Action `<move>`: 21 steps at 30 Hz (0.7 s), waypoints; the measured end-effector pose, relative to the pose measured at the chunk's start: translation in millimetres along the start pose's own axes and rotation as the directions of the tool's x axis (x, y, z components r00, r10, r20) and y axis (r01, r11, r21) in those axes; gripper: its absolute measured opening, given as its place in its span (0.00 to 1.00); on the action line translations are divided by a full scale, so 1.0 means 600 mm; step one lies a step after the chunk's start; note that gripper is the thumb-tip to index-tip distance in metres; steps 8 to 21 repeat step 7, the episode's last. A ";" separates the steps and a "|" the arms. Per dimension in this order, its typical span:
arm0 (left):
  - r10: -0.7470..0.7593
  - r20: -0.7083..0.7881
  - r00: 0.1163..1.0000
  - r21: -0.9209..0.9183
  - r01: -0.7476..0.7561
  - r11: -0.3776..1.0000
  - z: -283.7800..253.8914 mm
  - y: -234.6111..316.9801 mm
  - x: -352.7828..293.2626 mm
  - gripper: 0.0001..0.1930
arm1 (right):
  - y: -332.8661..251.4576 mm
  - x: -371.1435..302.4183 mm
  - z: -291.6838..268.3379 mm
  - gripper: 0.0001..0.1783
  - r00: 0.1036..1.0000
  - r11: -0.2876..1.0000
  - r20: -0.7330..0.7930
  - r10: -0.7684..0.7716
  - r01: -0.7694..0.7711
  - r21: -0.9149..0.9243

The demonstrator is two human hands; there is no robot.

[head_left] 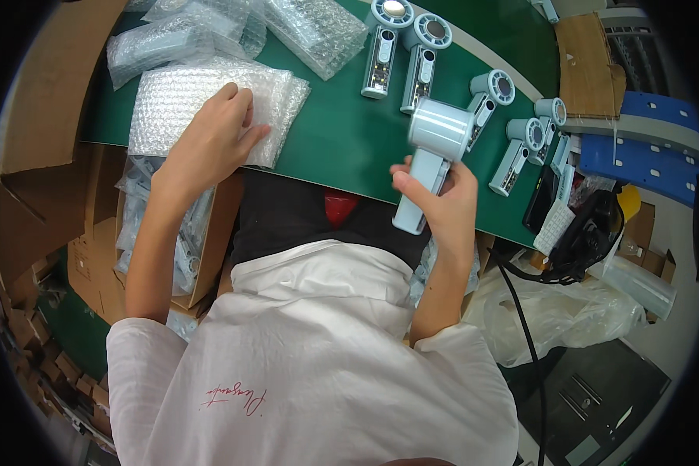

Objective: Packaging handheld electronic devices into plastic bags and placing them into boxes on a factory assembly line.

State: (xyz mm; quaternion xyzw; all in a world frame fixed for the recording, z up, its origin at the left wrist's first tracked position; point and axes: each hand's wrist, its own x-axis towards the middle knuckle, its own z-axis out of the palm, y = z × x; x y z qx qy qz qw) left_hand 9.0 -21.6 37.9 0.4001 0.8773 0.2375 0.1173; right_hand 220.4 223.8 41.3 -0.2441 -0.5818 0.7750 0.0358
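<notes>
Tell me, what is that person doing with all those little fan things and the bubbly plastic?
A person in a white shirt sits at a green table. Their right hand holds up one pale blue handheld fan by its handle. Their left hand rests on a stack of bubble-wrap bags, fingers at the top bag. More of the same fans lie in a row on the table, unwrapped. A cardboard box by the left arm holds fans already in bubble wrap.

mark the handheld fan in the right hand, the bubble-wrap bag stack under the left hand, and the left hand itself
handheld fan (pixel 439 130), head view, on its round head.
bubble-wrap bag stack (pixel 167 105), head view, on the bare top bag left of the fingers.
left hand (pixel 210 144), head view, on the back of the hand.
</notes>
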 end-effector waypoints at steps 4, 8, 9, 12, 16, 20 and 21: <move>0.038 -0.016 0.999 0.006 -0.038 0.999 0.003 0.001 0.001 0.07 | -0.010 -0.005 -0.020 0.46 0.938 0.899 -0.242 -0.247 0.129 -0.419; -0.038 0.127 0.991 -0.074 0.048 0.996 -0.023 -0.002 0.001 0.10 | 0.028 0.012 -0.056 0.56 0.760 0.496 0.450 -0.468 -0.196 0.846; -0.038 0.127 0.991 -0.074 0.048 0.996 -0.023 -0.002 0.001 0.10 | 0.028 0.012 -0.056 0.56 0.760 0.496 0.450 -0.468 -0.196 0.846; -0.038 0.127 0.991 -0.074 0.048 0.996 -0.023 -0.002 0.001 0.10 | 0.028 0.012 -0.056 0.56 0.760 0.496 0.450 -0.468 -0.196 0.846; -0.038 0.127 0.991 -0.074 0.048 0.996 -0.023 -0.002 0.001 0.10 | 0.028 0.012 -0.056 0.56 0.760 0.496 0.450 -0.468 -0.196 0.846; -0.038 0.127 0.991 -0.074 0.048 0.996 -0.023 -0.002 0.001 0.10 | 0.028 0.012 -0.056 0.56 0.760 0.496 0.450 -0.468 -0.196 0.846; -0.038 0.127 0.991 -0.074 0.048 0.996 -0.023 -0.002 0.001 0.10 | 0.028 0.012 -0.056 0.56 0.760 0.496 0.450 -0.468 -0.196 0.846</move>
